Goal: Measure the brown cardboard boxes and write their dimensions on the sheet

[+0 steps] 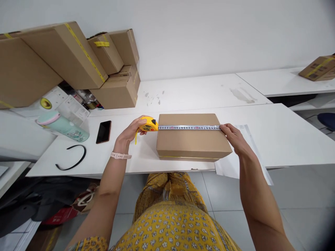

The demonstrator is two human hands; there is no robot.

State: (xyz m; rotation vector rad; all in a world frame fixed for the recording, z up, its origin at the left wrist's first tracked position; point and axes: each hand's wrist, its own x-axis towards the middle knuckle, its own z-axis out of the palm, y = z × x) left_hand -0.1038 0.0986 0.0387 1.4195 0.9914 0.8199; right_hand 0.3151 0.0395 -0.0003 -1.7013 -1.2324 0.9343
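Note:
A closed brown cardboard box (191, 142) lies on the white table in front of me. Across its top, from edge to edge, runs the pulled-out blade (183, 128) of a tape measure. My left hand (133, 129) grips the yellow tape measure case (148, 124) at the box's left edge, and a yellow strap dangles from it. At the box's right edge, my right hand (231, 136) pinches the free end of the blade; the fingertips cover that end.
Stacked cardboard boxes (115, 92) fill the table's back left. Nearer are a mint bottle (65, 126), a phone (103, 132) and a black headband (84, 153). White paper (230, 167) extends from under the box past the table's front edge. Another box (320, 68) stands far right.

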